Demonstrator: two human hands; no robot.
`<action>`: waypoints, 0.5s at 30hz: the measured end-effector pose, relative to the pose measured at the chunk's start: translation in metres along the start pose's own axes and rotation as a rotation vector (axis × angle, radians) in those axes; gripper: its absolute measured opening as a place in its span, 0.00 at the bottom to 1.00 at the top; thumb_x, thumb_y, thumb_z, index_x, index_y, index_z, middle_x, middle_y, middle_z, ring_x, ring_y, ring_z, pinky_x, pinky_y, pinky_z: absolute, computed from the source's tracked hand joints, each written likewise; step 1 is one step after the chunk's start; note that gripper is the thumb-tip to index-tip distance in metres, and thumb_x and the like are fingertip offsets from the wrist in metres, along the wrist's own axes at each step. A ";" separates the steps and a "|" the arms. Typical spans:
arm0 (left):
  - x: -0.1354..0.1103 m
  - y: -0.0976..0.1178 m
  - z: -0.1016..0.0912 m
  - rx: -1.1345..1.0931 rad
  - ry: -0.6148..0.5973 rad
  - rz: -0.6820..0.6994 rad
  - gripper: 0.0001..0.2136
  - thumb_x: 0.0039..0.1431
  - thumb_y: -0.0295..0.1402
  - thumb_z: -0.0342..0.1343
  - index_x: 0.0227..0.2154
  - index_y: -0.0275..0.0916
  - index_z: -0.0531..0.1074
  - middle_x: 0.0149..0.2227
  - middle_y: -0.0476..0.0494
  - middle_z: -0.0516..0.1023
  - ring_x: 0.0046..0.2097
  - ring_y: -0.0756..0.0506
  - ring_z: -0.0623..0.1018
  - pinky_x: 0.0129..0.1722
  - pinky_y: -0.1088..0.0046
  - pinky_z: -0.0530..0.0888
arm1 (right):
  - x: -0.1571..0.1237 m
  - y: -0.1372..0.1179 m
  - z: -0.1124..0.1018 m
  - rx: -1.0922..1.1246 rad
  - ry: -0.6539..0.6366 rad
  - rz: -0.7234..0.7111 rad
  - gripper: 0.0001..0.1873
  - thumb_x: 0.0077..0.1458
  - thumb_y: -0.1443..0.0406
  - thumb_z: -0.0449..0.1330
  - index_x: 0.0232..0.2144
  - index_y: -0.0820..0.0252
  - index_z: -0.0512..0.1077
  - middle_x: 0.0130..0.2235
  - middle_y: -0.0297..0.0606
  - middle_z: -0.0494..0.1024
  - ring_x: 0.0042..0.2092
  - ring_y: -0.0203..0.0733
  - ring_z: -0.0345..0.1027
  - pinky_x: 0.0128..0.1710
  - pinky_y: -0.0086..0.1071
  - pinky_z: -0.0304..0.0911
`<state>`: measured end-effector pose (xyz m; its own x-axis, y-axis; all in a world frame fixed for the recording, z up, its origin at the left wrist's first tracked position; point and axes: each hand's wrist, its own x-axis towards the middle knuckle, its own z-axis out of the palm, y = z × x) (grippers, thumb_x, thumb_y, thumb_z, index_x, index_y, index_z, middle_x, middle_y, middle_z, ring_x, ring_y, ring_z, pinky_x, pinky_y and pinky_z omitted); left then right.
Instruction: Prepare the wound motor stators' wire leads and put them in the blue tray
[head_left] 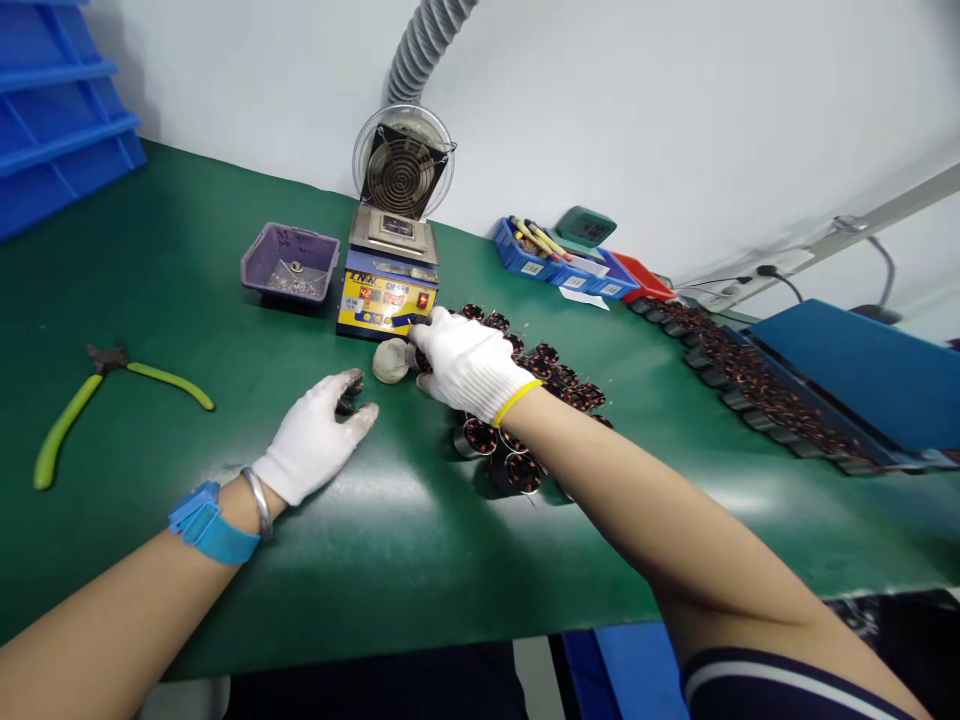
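Observation:
My left hand (316,440), in a white glove with dark fingertips, rests over the green table. Its thumb and fingers are apart with nothing between them. My right hand (469,358), also gloved, reaches over a group of small cylindrical metal parts (521,470) with copper wire inside. Its thumb and fingers close around one such part, mostly hidden, beside a small round whitish cup (391,361). Just behind the cup stands a yellow-fronted solder pot (386,300) with a lit red display. Green-handled cutting pliers (109,360) lie to the left.
Left of the solder pot sits a purple bin (290,265) with small scraps. A fan (405,175) and grey duct (427,45) rise behind it. Blue trays (525,255) with markers and a clock (586,227) stand at the back. Rows of parts (750,380) line the right, beside a blue box (870,360).

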<state>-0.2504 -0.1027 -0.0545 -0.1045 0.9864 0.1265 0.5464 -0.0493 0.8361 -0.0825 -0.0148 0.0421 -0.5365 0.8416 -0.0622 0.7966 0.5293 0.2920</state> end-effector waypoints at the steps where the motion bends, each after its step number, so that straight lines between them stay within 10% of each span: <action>1: 0.000 0.000 0.000 0.009 0.001 0.003 0.24 0.58 0.43 0.55 0.53 0.34 0.72 0.50 0.34 0.80 0.48 0.38 0.80 0.51 0.58 0.76 | 0.000 -0.002 0.001 -0.011 -0.007 -0.001 0.20 0.52 0.60 0.64 0.48 0.57 0.74 0.51 0.54 0.72 0.41 0.58 0.74 0.32 0.42 0.70; 10: 0.019 0.002 0.016 0.294 0.040 0.047 0.31 0.55 0.42 0.57 0.59 0.31 0.66 0.60 0.28 0.72 0.59 0.29 0.73 0.59 0.50 0.70 | 0.002 0.013 -0.029 0.002 0.080 -0.011 0.19 0.54 0.60 0.62 0.48 0.59 0.74 0.48 0.54 0.72 0.41 0.60 0.73 0.33 0.46 0.70; 15: 0.035 0.006 0.026 0.376 0.030 0.095 0.30 0.56 0.41 0.58 0.60 0.32 0.65 0.60 0.28 0.72 0.59 0.29 0.73 0.59 0.52 0.70 | 0.063 0.053 -0.068 0.035 0.202 0.127 0.24 0.55 0.59 0.62 0.54 0.58 0.73 0.53 0.53 0.70 0.49 0.62 0.71 0.44 0.53 0.69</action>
<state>-0.2296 -0.0649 -0.0591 -0.0600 0.9749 0.2145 0.8208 -0.0741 0.5663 -0.0931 0.0589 0.1184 -0.4731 0.8653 0.1657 0.8687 0.4268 0.2515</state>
